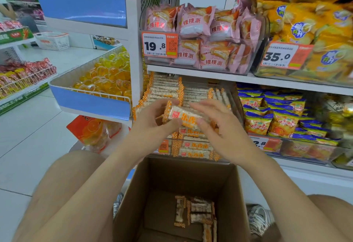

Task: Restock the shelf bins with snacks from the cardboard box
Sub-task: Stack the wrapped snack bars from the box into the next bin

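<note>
Shelf (210,73) is carrying the clear bins at crouch height. The cardboard box (145,194) is sitting open on the floor between the person's knees, right under the target bin (193,151), probably to keep reaches short. A few packs (198,215) are lying in the box bottom. Left hand (152,125) is gripping the left end of one orange-checked snack bar (183,116), and right hand (219,129) is pinching its right end. They're holding it level above the bin's front rows, likely so it matches the stacked rows.

Bright, even light fills the frame; the cardboard box (172,194) interior is shadowed. Shelves bow toward the edges (wide-angle), and the right side blurs.
</note>
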Demonstrator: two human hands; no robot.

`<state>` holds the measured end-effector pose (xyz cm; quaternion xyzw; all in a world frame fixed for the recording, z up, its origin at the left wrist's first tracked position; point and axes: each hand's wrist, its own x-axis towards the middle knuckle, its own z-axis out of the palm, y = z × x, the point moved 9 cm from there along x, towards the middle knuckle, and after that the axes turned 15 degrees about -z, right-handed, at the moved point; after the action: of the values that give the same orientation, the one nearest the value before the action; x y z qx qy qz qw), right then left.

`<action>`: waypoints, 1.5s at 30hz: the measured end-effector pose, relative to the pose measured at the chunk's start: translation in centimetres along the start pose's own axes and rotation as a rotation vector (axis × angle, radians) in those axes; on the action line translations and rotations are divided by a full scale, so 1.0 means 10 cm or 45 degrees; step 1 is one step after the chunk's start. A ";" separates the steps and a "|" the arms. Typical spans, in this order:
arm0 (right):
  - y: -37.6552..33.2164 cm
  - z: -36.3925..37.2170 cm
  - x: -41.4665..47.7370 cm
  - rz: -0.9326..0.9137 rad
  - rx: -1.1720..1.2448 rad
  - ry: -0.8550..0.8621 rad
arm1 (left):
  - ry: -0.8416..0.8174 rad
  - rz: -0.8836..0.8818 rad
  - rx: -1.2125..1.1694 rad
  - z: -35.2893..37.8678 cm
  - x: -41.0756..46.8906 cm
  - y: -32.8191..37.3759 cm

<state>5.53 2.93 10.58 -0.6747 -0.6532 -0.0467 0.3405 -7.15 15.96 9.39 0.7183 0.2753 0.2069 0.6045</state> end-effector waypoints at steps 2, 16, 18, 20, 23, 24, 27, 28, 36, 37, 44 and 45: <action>0.01 0.08 -0.03 -0.049 -0.206 -0.185 | -0.033 0.005 0.016 0.04 0.06 0.00; 0.94 0.03 0.58 0.229 -1.002 -0.107 | 0.499 0.397 1.565 0.38 0.69 0.18; 1.08 0.16 0.73 0.247 -0.955 -0.159 | 0.460 0.247 1.641 0.39 0.88 0.11; 1.22 0.34 0.83 0.277 -0.803 -0.261 | 0.412 0.113 1.688 0.37 1.04 0.00; 1.37 0.42 0.97 0.326 -0.710 -0.299 | 0.403 0.094 1.716 0.38 1.12 -0.05; 1.40 0.39 1.01 0.354 -0.696 -0.259 | 0.403 0.094 1.719 0.39 1.13 -0.05; 1.49 0.30 1.10 0.472 -0.714 -0.164 | 0.401 0.058 1.724 0.39 1.16 -0.02; 1.53 0.31 1.12 0.492 -0.732 -0.180 | 0.400 0.045 1.717 0.37 1.18 -0.02; 1.72 0.40 1.31 0.448 -0.716 -0.224 | 0.403 0.037 1.699 0.31 1.22 -0.08; 1.73 0.43 1.32 0.426 -0.706 -0.227 | 0.405 0.041 1.708 0.32 1.22 -0.08; 1.78 0.47 1.41 0.438 -0.596 -0.208 | 0.405 0.035 1.710 0.37 1.21 -0.08; 1.77 0.50 1.43 0.420 -0.559 -0.205 | 0.409 0.032 1.705 0.37 1.21 -0.08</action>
<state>21.82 19.16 6.98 -0.8309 -0.5339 -0.0771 0.1362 4.26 21.05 7.51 0.9007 0.4216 0.1031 -0.0205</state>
